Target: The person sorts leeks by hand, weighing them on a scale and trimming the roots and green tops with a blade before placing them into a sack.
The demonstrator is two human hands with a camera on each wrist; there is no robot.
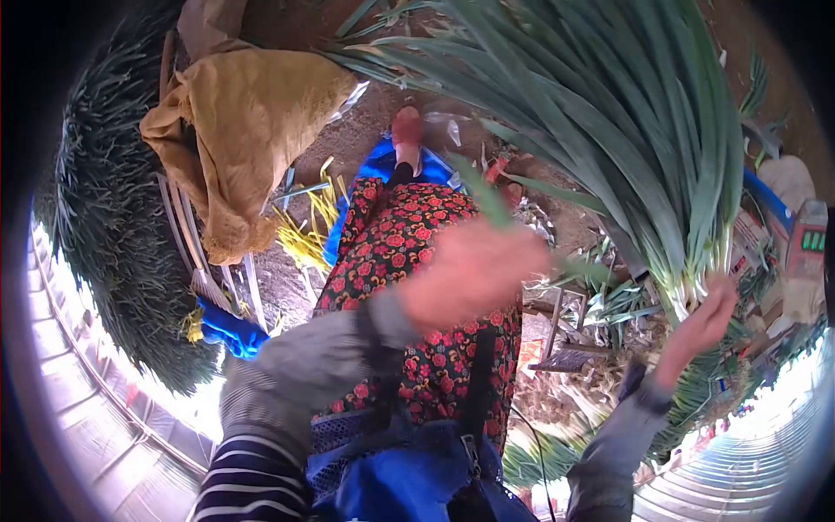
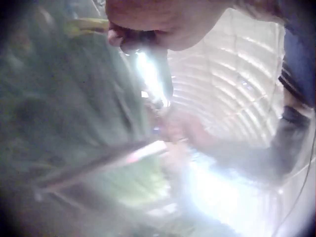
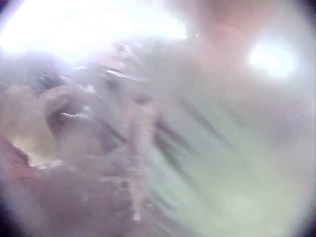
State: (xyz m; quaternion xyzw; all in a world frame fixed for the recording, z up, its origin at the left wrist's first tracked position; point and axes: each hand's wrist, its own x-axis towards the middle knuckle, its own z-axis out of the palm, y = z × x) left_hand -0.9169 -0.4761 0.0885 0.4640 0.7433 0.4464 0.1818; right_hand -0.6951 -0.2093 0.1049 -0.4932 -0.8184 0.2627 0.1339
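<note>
A large bunch of long green onions fans across the upper right of the head view, white ends toward the person. My right hand is at those white ends, its bent fingers on the stalks. In front of the lap my left hand, blurred by motion, is closed round a green onion leaf that sticks out on both sides. The left wrist view shows the right hand beside the pale stalk ends. Green leaves fill much of the blurred right wrist view.
A brown cloth hangs at upper left, with yellow strips below it. Piled green onions line the far left. A small wooden stool and leaf scraps lie right of the flowered apron. A blue glove is at left.
</note>
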